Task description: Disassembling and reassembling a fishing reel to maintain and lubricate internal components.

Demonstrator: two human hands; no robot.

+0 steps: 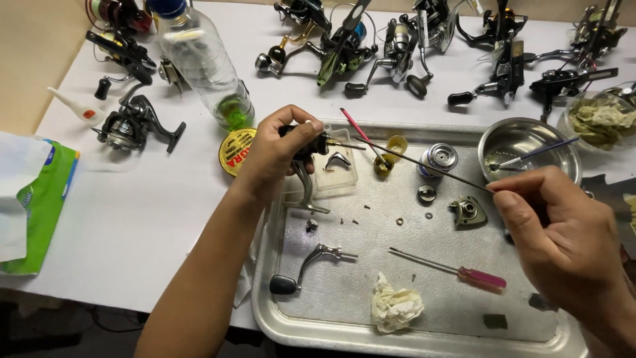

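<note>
Small screws and a washer (399, 221) are littering the tray (311, 328) centre, while a crank handle (306, 268), crumpled tissue (395, 306) and pink-handled screwdriver (464, 272) are crowding its near edge. Fishing reels (397, 46) are blocking the worktop's far edge; open room is lying along its near-left side.

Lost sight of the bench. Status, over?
Left hand grips reel body above tray. Right hand holds thin rod, tip at reel. Path clear.

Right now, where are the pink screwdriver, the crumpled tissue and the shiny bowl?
pink screwdriver (482, 278), head view, on its pink handle.
crumpled tissue (395, 305), head view, on its middle.
shiny bowl (494, 136), head view, on its left rim.
</note>
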